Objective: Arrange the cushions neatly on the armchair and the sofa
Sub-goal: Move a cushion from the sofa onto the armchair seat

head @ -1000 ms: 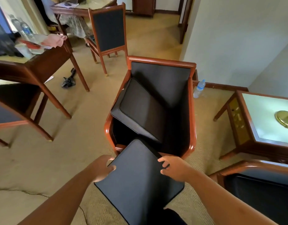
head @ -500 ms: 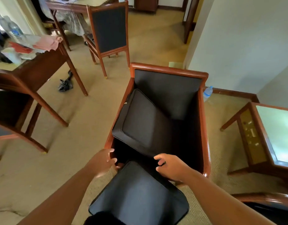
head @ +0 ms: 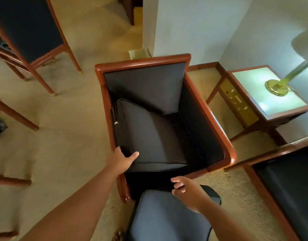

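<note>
A wooden-framed armchair [head: 142, 62] with dark upholstery stands in front of me. A dark seat cushion [head: 149, 136] lies tilted inside it, its left side raised against the left arm. My left hand [head: 121, 161] grips that cushion's front left corner, thumb on top. A second dark cushion [head: 163, 220] leans against the chair's front, below me. My right hand [head: 188, 192] hovers at its top edge with fingers loosely curled, holding nothing that I can see.
Another dark upholstered seat with a wooden frame [head: 288, 188] stands at the right. Behind it a side table [head: 250, 108] carries a brass lamp base [head: 277, 86]. A dining chair [head: 28, 28] and table legs stand on the carpet at the left.
I have stepped closer to the armchair. My left hand left the second cushion and took the tilted cushion's corner. The second cushion sank against the chair's front, and my right hand loosened from it.
</note>
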A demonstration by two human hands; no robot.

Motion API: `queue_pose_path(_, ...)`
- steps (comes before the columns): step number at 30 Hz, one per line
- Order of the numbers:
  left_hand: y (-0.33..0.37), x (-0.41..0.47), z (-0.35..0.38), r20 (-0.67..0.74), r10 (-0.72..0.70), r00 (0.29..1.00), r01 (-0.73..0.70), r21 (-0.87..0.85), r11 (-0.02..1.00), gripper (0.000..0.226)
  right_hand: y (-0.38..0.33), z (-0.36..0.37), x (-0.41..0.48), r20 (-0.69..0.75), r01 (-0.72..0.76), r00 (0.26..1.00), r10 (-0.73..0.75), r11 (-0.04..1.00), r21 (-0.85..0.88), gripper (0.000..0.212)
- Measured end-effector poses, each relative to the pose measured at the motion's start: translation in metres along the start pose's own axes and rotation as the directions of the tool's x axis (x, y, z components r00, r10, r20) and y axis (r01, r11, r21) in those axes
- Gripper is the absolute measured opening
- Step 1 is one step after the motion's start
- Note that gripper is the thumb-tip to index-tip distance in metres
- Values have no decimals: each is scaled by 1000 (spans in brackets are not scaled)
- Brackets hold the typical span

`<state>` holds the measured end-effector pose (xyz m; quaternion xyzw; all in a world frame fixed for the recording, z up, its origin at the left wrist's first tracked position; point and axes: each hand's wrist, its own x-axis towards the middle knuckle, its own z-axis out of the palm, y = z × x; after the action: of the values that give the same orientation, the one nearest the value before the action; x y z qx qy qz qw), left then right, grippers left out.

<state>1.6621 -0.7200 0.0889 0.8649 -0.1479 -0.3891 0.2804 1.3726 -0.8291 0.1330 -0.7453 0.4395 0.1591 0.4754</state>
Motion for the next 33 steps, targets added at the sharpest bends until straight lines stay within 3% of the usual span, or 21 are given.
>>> queue_pose_path(3, 3, 14, 12, 6, -133, 991, 133, -67, 989, 150, -1, 25, -12, -27, -32, 999, 34, 996, 77, 37)
queue_pose_path(6, 8, 9, 19, 10, -228, 974, 227, -155, 962, 129, 2, 24, -26, -64, -29, 997, 37, 993, 117, 34)
queue_pose_path(11, 31, -26, 52, 155, -269, 951, 300, -233, 925, 92, 29, -8, -57, -150, -20, 988, 43, 988, 150, 34)
queue_pose_path(15, 55, -79, 118, 169, -292, 941, 333, -327, 885, 93, 69, -45, -86, -151, -14, 988, 28, 995, 98, 37)
queue_pose_path(21, 72, -131, 188, 128, -379, 916, 397, -412, 820, 72, 139, -110, -108, -134, -14, 991, 20, 999, 45, 39)
queue_pose_path(26, 72, -143, 184, 72, -382, 921, 379, -387, 841, 72, 182, -126, -97, -120, -73, 991, 61, 993, -93, 42)
queue_pose_path(29, 71, -135, 151, 40, -373, 927, 365, -332, 870, 81, 177, -112, -81, -75, -74, 995, 60, 974, -212, 58)
queue_pose_path(33, 85, -131, 105, 13, -278, 960, 275, -207, 939, 57, 135, -72, -62, -54, -34, 998, 23, 977, -210, 105)
